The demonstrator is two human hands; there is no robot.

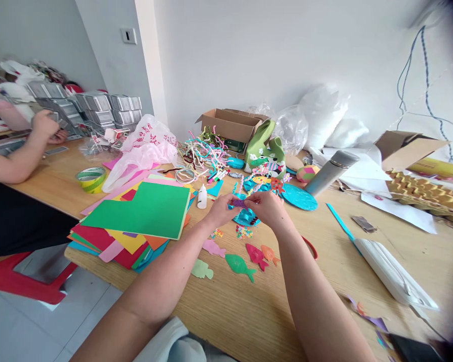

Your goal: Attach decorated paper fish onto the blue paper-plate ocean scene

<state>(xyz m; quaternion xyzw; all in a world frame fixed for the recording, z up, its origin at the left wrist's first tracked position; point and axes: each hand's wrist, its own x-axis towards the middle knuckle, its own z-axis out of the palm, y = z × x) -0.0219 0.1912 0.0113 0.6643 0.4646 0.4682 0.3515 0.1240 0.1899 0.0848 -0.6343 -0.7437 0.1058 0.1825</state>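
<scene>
The step in hand appears to be close fingertip work on one small purple piece [239, 203], held up between the two hands. The next move seems to call for a light, steady pinch, as the piece is small and its neighbours lie close.

The left hand [222, 210] has its fingers drawn in, grasping the near-left end of the piece; the right hand [267, 205] is curled over, its thumb and fingers at the other end. Neither hand is spread, though the exact finger gap is too small to tell.

Just below and behind the hands is a blue decorated piece [245, 218], partly hidden by them. Nearer the wearer, between the forearms, a green fish cutout [238, 265], a red fish cutout [255, 254] and a pink fish cutout [213, 248] lie on the surface [241, 311]. A white bottle [202, 196] stands just left of the left hand, with green paper [147, 211] farther left
</scene>
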